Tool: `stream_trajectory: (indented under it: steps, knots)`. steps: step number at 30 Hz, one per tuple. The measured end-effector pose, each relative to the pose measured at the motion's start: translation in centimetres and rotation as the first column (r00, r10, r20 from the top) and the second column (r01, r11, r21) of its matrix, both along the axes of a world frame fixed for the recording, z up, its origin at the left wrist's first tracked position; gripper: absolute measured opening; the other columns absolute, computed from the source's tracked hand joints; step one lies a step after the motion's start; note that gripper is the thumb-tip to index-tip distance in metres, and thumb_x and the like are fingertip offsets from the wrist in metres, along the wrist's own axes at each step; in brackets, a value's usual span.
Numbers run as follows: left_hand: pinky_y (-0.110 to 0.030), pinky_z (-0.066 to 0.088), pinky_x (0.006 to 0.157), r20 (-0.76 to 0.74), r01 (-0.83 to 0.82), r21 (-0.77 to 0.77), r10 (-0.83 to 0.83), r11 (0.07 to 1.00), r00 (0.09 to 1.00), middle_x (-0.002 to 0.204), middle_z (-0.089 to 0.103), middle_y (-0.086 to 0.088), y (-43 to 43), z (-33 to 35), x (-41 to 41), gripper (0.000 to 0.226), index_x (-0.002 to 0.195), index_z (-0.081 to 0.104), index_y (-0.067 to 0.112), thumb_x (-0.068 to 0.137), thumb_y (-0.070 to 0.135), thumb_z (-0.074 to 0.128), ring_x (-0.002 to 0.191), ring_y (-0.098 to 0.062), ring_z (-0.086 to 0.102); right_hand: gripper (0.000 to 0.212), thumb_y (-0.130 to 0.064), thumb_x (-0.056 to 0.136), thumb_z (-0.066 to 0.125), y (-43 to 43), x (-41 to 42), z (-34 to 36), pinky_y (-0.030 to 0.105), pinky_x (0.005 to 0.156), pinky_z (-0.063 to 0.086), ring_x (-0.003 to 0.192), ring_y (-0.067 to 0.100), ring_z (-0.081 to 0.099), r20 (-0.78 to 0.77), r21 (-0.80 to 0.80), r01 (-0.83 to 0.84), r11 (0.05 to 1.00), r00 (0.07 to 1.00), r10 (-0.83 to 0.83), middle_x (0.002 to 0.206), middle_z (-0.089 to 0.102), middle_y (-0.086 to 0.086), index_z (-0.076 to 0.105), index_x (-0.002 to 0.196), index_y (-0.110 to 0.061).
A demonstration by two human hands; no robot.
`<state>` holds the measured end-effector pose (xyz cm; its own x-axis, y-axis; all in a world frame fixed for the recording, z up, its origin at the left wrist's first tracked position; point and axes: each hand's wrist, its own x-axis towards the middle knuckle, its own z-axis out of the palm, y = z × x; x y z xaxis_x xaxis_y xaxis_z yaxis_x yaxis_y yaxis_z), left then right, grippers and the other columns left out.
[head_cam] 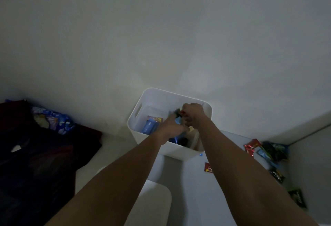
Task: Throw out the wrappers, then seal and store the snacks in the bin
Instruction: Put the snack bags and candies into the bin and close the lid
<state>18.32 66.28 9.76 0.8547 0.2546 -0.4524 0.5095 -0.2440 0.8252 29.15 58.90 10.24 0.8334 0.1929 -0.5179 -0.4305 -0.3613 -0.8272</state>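
A white plastic bin (138,116) stands on the pale table against the wall, with a blue snack pack (149,127) and an orange-topped pack (155,118) lying inside. Both my hands are over the bin's opening. My right hand (192,113) is curled round the top of a dark snack bag with a red clip (179,113). My left hand (172,128) grips the same bag lower down, where blue packaging (176,139) shows beneath it. The bag is blurred and mostly hidden by my hands.
Loose snack packs lie at the table's right: a red one (251,147), dark green ones (274,151), a small red pack (208,168) and more near the edge (297,197). Dark cloth and a blue patterned bag (53,118) lie at left. A white rounded object (154,200) sits in front.
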Motion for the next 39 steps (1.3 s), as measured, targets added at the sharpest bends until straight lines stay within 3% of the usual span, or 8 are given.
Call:
stream_trajectory:
  steps: [5,9,12,18,22,26,32,39]
  knots:
    - [-0.038,0.051,0.094,0.006,-0.008,0.079,0.008,0.997,1.000,0.120,0.066,-0.003,-0.4,0.3,0.3,0.037,0.121,0.059,0.022,0.087,0.035,0.066,0.106,-0.022,0.060,0.042,-0.023,0.093,0.052,-1.5,0.0,0.6,0.042,0.064,0.054,0.080,0.031,0.060,0.095,-0.008,0.085,0.996,0.992,-0.084,0.112,0.058,0.014,0.051,0.133,-0.010]
    - [-0.042,0.048,0.103,0.105,-0.080,0.151,0.064,0.985,0.992,0.134,0.059,-0.008,-2.1,2.1,1.5,0.056,0.135,0.053,0.014,0.083,0.026,0.070,0.118,-0.028,0.058,0.048,-0.032,0.084,0.055,-5.1,0.4,1.3,0.049,0.085,0.059,0.095,0.030,0.068,0.279,-0.056,0.187,0.981,0.946,-0.165,0.116,0.065,0.014,0.057,0.129,-0.013]
    - [-0.037,0.044,0.106,0.208,-0.115,0.249,0.063,0.962,0.976,0.138,0.055,-0.008,-5.1,3.2,2.8,0.059,0.135,0.054,0.016,0.080,0.029,0.072,0.124,-0.027,0.053,0.045,-0.028,0.086,0.055,-9.3,0.4,1.7,0.050,0.088,0.057,0.096,0.030,0.067,0.337,-0.060,0.243,0.968,0.918,-0.210,0.114,0.065,0.014,0.057,0.128,-0.011]
    - [-0.033,0.030,0.112,0.467,0.005,0.430,-0.228,0.903,0.854,0.149,0.041,-0.005,-14.6,3.4,5.2,0.049,0.133,0.054,0.016,0.088,0.030,0.066,0.143,-0.020,0.029,0.040,-0.022,0.095,0.054,-21.1,-1.0,-0.6,0.032,0.084,0.048,0.101,0.027,0.061,0.400,-0.189,0.374,0.908,0.874,-0.277,0.119,0.062,0.013,0.053,0.131,-0.006]
    - [-0.034,0.027,0.115,0.357,0.218,0.505,-0.432,0.835,0.828,0.152,0.039,-0.008,-19.6,-1.1,5.1,0.058,0.140,0.048,0.017,0.088,0.034,0.067,0.144,-0.021,0.027,0.044,-0.032,0.091,0.059,-29.4,-4.9,-6.6,0.042,0.089,0.048,0.111,0.040,0.058,0.437,-0.300,0.491,0.818,0.833,-0.339,0.119,0.061,0.022,0.057,0.122,0.000]
    - [-0.045,0.017,0.121,0.057,0.345,0.583,-0.460,0.736,0.886,0.162,0.021,-0.008,-21.1,-8.1,3.3,0.086,0.153,0.025,0.022,0.084,0.056,0.064,0.150,-0.030,0.011,0.071,-0.054,0.091,0.055,-36.2,-10.2,-11.6,0.055,0.104,0.035,0.133,0.041,0.038,0.483,-0.609,0.554,0.568,0.827,-0.288,0.145,0.041,0.022,0.042,0.142,-0.007]
    - [-0.055,0.016,0.117,-0.155,0.400,0.669,-0.409,0.626,0.899,0.165,0.008,-0.011,-20.3,-14.8,0.0,0.104,0.156,0.015,0.021,0.077,0.073,0.058,0.150,-0.037,0.006,0.099,-0.063,0.080,0.066,-42.2,-13.9,-17.5,0.060,0.116,0.022,0.147,0.039,0.018,0.365,-0.716,0.323,0.619,0.929,-0.062,0.159,0.019,0.020,0.021,0.154,-0.014]
    - [-0.058,0.020,0.118,-0.073,0.288,0.732,-0.348,0.618,0.935,0.164,0.011,-0.013,-19.6,-18.3,0.7,0.113,0.157,0.013,0.018,0.071,0.079,0.055,0.151,-0.038,0.006,0.126,-0.088,0.057,0.058,-40.9,-10.0,-18.8,0.060,0.111,0.023,0.141,0.042,0.027,0.263,-0.733,0.214,0.646,0.965,-0.021,0.156,0.025,0.022,0.014,0.155,-0.021]
